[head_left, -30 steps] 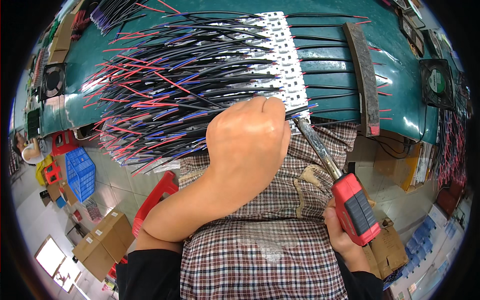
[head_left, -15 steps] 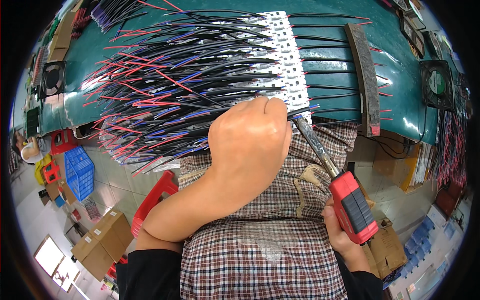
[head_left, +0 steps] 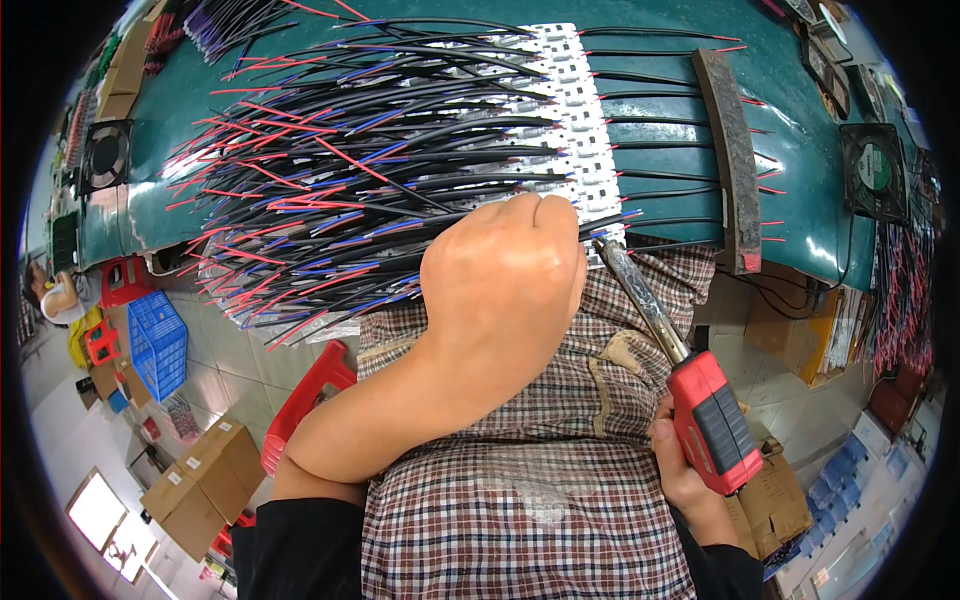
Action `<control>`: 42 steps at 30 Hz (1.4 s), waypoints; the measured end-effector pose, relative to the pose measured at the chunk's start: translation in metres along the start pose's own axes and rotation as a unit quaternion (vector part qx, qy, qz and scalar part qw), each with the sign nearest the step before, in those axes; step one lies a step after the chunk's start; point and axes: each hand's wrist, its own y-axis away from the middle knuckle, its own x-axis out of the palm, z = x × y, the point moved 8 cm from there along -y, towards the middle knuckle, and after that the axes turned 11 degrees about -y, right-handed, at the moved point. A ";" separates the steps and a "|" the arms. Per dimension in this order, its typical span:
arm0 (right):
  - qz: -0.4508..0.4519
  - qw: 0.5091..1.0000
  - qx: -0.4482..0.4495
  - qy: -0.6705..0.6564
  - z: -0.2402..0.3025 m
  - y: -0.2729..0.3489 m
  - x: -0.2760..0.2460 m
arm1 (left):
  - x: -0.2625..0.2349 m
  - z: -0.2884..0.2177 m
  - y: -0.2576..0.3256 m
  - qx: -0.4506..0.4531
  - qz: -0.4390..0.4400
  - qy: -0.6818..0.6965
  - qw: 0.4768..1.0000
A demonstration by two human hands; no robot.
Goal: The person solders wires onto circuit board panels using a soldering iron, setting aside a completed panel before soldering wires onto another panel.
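My left hand (head_left: 505, 270) is closed over the near end of a column of small white circuit boards (head_left: 592, 160). Past its fingers pokes the stripped end of a black cable (head_left: 612, 222) with red and blue wires, which it grips; its fingertips are mostly hidden. At the lower right my right hand (head_left: 683, 475) is wrapped round the red and black handle of a soldering iron (head_left: 714, 424). The iron's tip is close to the nearest board, beside the cable end; whether they touch cannot be made out. Many black cables (head_left: 400, 150) fan out left of the boards.
A dark metal bar (head_left: 735, 160) lies across the cables on the right of the green table (head_left: 660, 60). Small fans stand at the right (head_left: 873, 170) and left (head_left: 106, 157). Below are a red chair (head_left: 308, 400), a blue crate (head_left: 158, 345) and cardboard boxes (head_left: 205, 485).
The soldering iron has shifted slightly right and down, its tip drawing back a little from the nearest board. My left hand has barely moved.
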 end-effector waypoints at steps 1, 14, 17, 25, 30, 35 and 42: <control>-0.001 0.999 0.042 -0.012 -0.005 0.001 -0.001 | 0.000 0.000 0.000 -0.001 0.001 0.001 1.000; 0.017 0.999 0.037 -0.021 -0.002 -0.005 0.002 | 0.002 0.009 -0.009 0.007 0.035 0.047 0.998; 0.028 0.998 0.042 -0.022 -0.004 -0.005 0.003 | 0.004 0.008 -0.008 0.004 0.047 0.035 0.998; 0.046 0.999 0.010 0.014 -0.003 -0.004 0.004 | 0.003 0.002 -0.006 0.022 0.016 0.012 1.000; 0.032 0.999 0.003 0.027 0.000 -0.001 0.000 | 0.004 0.001 -0.005 0.021 0.027 -0.006 0.999; 0.004 1.000 0.023 0.001 -0.005 0.003 -0.002 | 0.005 0.000 -0.005 0.021 0.032 -0.015 0.999; 0.039 0.999 0.015 0.028 -0.001 -0.004 0.003 | 0.004 -0.003 -0.004 0.027 0.027 -0.024 0.999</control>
